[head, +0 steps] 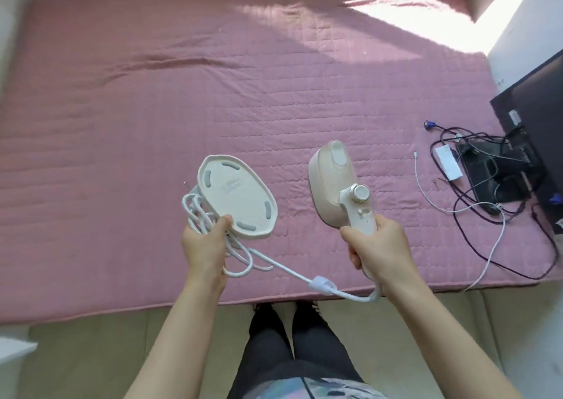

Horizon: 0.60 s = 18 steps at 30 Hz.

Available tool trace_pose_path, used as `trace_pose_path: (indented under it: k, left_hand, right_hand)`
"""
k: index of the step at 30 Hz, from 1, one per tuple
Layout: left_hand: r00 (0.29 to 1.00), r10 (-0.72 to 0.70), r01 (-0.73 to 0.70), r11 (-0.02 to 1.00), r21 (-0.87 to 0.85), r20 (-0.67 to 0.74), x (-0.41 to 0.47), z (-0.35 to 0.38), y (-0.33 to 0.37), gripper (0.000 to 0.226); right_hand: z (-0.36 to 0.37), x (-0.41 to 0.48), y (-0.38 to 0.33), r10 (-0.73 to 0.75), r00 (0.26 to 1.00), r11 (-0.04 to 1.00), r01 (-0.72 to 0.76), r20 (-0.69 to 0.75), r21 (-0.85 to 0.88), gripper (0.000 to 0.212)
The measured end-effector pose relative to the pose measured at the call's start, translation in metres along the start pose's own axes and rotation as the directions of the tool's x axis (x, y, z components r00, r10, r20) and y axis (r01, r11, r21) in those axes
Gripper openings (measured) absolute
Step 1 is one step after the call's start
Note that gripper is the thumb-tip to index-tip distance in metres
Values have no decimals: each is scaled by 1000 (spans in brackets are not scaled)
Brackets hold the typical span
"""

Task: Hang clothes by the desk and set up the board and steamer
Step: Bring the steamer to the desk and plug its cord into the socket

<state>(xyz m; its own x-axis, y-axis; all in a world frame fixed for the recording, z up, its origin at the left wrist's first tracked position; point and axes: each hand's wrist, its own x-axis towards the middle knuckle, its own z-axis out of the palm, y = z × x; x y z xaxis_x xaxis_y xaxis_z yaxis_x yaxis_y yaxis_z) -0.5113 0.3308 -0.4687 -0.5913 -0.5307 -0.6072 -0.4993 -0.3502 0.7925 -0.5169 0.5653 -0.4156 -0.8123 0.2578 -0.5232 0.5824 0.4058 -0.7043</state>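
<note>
A cream handheld steamer (330,182) hangs over the pink bed, and my right hand (376,246) grips its white handle. My left hand (205,240) holds the steamer's flat cream base plate (236,194) by its near edge, together with a bundle of coiled white cord (199,212). The cord runs from that bundle across to the handle's end, with a pale clip (323,284) on it. No clothes or board are in view.
A pink quilted mattress (213,94) fills most of the view. At its right edge lie a dark monitor (530,118), a black pad and tangled dark and white cables (475,197). Beige floor and my legs are below.
</note>
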Motion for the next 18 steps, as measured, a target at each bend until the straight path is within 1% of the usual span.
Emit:
trace_pose_path:
  k: [5,9,15,18]
  left_hand:
    - [989,98,-91,994,65,-113,-54,-19,0,28]
    - [965,139,-137,990,26,-224,-92,-34,-4,32]
    - [900,134,-175,982,-65,-414,-136,-66,-21,30]
    - [872,98,-166,981,-101,-480,-159,-85,-31,30]
  right_hand:
    - [-14,-20,-18,-113,988,984,126,105,-129,17]
    - [-20,-31,-28,-197,956,953,238,217,-187,13]
    - [-10,-46,-32,-281,889,907,369,363,-203,12]
    - [-1,-59,-34,-327,842,859,454,428,-237,14]
